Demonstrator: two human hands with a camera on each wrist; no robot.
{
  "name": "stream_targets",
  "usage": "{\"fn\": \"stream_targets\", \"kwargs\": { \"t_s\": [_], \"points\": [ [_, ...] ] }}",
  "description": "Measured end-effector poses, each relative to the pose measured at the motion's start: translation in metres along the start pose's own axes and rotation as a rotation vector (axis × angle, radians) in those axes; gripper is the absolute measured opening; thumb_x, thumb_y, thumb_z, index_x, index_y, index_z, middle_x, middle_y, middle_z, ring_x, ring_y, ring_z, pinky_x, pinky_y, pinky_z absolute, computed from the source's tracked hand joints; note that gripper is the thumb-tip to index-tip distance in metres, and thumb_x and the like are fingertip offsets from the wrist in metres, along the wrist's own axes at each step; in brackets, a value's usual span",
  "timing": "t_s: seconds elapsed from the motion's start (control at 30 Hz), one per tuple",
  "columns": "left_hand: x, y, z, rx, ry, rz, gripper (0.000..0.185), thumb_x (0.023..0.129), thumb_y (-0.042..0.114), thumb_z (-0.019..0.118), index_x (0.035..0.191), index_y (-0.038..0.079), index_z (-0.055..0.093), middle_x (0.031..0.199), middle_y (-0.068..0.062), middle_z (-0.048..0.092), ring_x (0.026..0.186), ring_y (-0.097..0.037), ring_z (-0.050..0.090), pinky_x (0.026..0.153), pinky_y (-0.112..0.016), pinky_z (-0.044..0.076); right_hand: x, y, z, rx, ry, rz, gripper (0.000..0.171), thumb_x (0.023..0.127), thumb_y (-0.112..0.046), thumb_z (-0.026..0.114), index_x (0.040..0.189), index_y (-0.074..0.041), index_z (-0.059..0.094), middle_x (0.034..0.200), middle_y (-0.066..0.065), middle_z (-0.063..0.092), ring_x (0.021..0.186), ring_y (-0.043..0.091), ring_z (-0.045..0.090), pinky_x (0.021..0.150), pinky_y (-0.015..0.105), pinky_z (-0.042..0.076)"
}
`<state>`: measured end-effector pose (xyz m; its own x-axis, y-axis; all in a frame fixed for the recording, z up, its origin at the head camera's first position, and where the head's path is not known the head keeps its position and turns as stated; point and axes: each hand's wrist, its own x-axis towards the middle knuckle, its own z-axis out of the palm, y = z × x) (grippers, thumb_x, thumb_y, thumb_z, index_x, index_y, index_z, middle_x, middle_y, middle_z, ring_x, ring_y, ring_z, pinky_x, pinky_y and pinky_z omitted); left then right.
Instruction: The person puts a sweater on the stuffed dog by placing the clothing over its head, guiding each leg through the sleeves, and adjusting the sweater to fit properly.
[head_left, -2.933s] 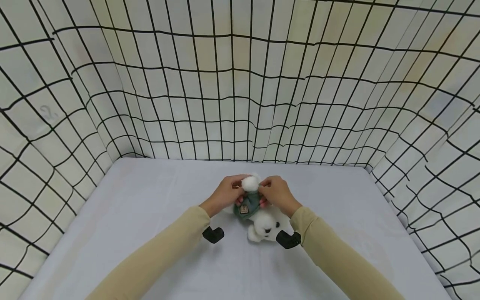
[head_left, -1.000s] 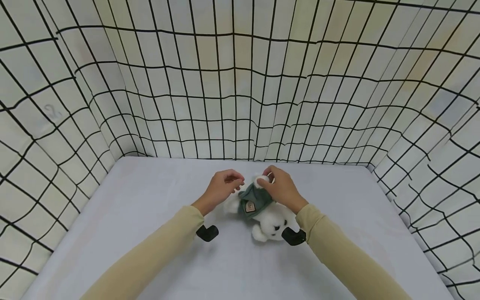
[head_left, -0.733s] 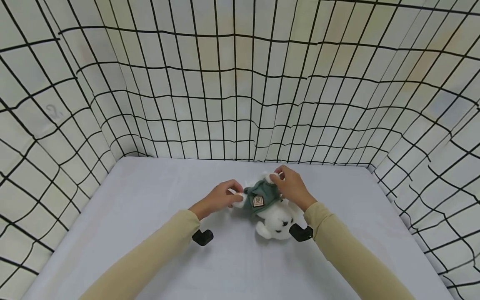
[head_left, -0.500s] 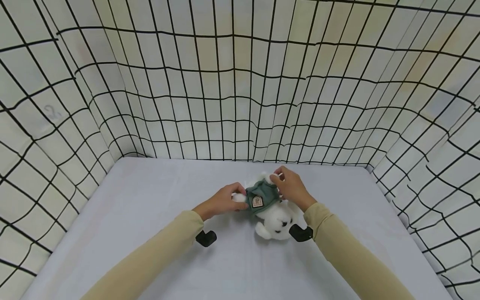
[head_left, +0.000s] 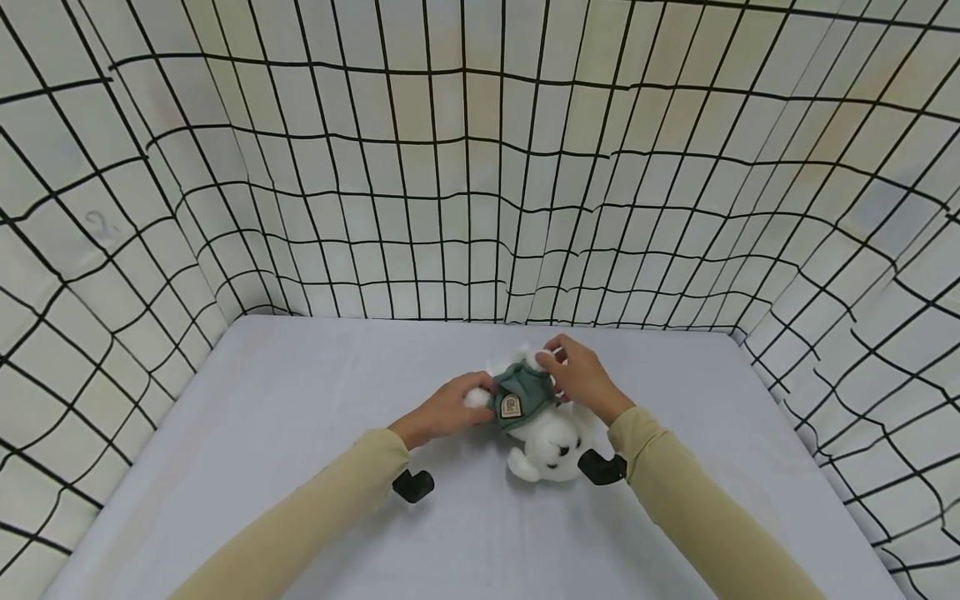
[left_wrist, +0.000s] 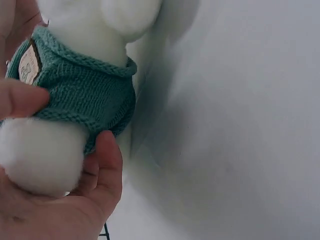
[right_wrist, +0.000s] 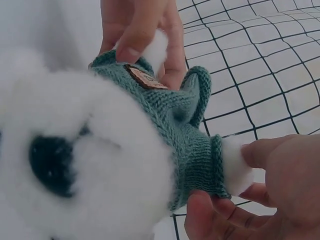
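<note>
So there's this little white plush bear (head_left: 546, 437) in a green knit sweater (head_left: 521, 398) lying on its back mid-table (head_left: 300, 467). The person's left hand (head_left: 444, 408) has thumb and fingers curled round one white paw at the sleeve, and the right hand (head_left: 581, 382) is pinching the other paw's tip just past the cuff

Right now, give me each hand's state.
Left hand: pinching the white plush bear at its green sweater.
Right hand: pinching the bear's paw at the sweater sleeve.
</note>
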<state>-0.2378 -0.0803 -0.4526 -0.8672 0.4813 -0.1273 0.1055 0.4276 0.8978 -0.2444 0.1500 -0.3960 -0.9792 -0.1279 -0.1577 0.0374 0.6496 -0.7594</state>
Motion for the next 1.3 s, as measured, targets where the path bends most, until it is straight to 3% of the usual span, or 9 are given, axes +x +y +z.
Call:
{"fn": "stream_targets", "kwargs": {
  "t_s": [0.13,0.37,0.53,0.63,0.73,0.9,1.07,1.2,1.3],
  "points": [
    [0.001,0.001,0.005,0.053,0.031,-0.006,0.02,0.084,0.013,0.058,0.102,0.016,0.052,0.109,-0.005,0.055,0.093,-0.02,0.054,0.073,-0.031,0.047,-0.001,0.0,0.0,0.001,-0.002,-0.005,0.036,0.1,-0.036,0.05,0.127,-0.011,0.05,0.113,0.014,0.056,0.075,0.027,0.062,0.06,0.036,0.056],
    [0.001,0.004,0.009,0.192,0.066,0.058,0.014,0.085,0.014,0.058,0.096,0.012,0.049,0.1,-0.006,0.048,0.094,-0.018,0.046,0.081,-0.033,0.039,-0.004,-0.003,0.001,-0.01,-0.008,0.004,0.04,0.1,-0.039,0.051,0.129,-0.011,0.049,0.116,0.014,0.056,0.073,0.023,0.061,0.06,0.036,0.056],
    [0.001,0.003,0.007,0.226,0.088,0.062,0.015,0.084,0.017,0.06,0.095,0.013,0.05,0.1,-0.006,0.045,0.094,-0.018,0.045,0.082,-0.035,0.04,-0.006,-0.002,0.0,-0.028,-0.005,-0.005,0.04,0.099,-0.039,0.052,0.13,-0.012,0.049,0.115,0.014,0.057,0.071,0.02,0.061,0.06,0.036,0.056],
    [0.001,0.006,0.003,0.219,0.125,0.076,0.02,0.086,0.018,0.063,0.103,0.014,0.052,0.106,-0.006,0.049,0.1,-0.019,0.048,0.088,-0.037,0.042,-0.008,-0.002,-0.002,-0.032,-0.002,-0.019,0.04,0.1,-0.038,0.052,0.131,-0.013,0.05,0.116,0.015,0.057,0.072,0.021,0.062,0.06,0.035,0.056],
    [0.002,0.01,-0.002,0.198,0.152,0.141,0.03,0.089,0.02,0.066,0.116,0.013,0.054,0.121,-0.006,0.052,0.111,-0.023,0.051,0.093,-0.04,0.045,-0.009,0.0,-0.003,-0.031,-0.004,-0.023,0.04,0.1,-0.038,0.052,0.131,-0.013,0.05,0.116,0.015,0.058,0.074,0.023,0.063,0.06,0.035,0.056],
    [0.007,0.016,-0.007,0.219,0.08,0.253,0.032,0.092,0.029,0.066,0.121,0.017,0.06,0.133,-0.002,0.056,0.124,-0.023,0.051,0.094,-0.042,0.049,-0.006,0.004,-0.002,-0.033,-0.009,-0.016,0.04,0.1,-0.038,0.052,0.131,-0.013,0.05,0.116,0.015,0.058,0.075,0.022,0.064,0.061,0.036,0.057],
    [0.015,0.016,-0.005,0.246,0.041,0.209,0.01,0.096,0.026,0.06,0.101,0.018,0.064,0.1,0.002,0.066,0.095,-0.013,0.059,0.083,-0.032,0.051,-0.006,0.004,-0.002,-0.028,-0.006,-0.023,0.039,0.099,-0.037,0.052,0.129,-0.013,0.051,0.115,0.015,0.058,0.075,0.023,0.064,0.062,0.038,0.057],
    [0.02,0.013,-0.001,0.291,0.156,0.138,0.008,0.096,0.021,0.061,0.098,0.014,0.062,0.075,0.0,0.058,0.068,-0.011,0.051,0.064,-0.026,0.043,-0.007,0.004,-0.001,-0.04,-0.005,-0.034,0.038,0.1,-0.036,0.052,0.128,-0.012,0.052,0.115,0.015,0.059,0.075,0.025,0.064,0.061,0.037,0.057],
    [0.023,0.013,0.002,0.318,0.246,0.077,0.014,0.094,0.024,0.063,0.1,0.012,0.062,0.073,-0.001,0.056,0.065,-0.012,0.049,0.061,-0.026,0.042,-0.007,0.004,-0.002,-0.05,-0.007,-0.033,0.038,0.1,-0.037,0.052,0.128,-0.011,0.052,0.115,0.015,0.059,0.076,0.025,0.065,0.061,0.036,0.056]
  ]
}}
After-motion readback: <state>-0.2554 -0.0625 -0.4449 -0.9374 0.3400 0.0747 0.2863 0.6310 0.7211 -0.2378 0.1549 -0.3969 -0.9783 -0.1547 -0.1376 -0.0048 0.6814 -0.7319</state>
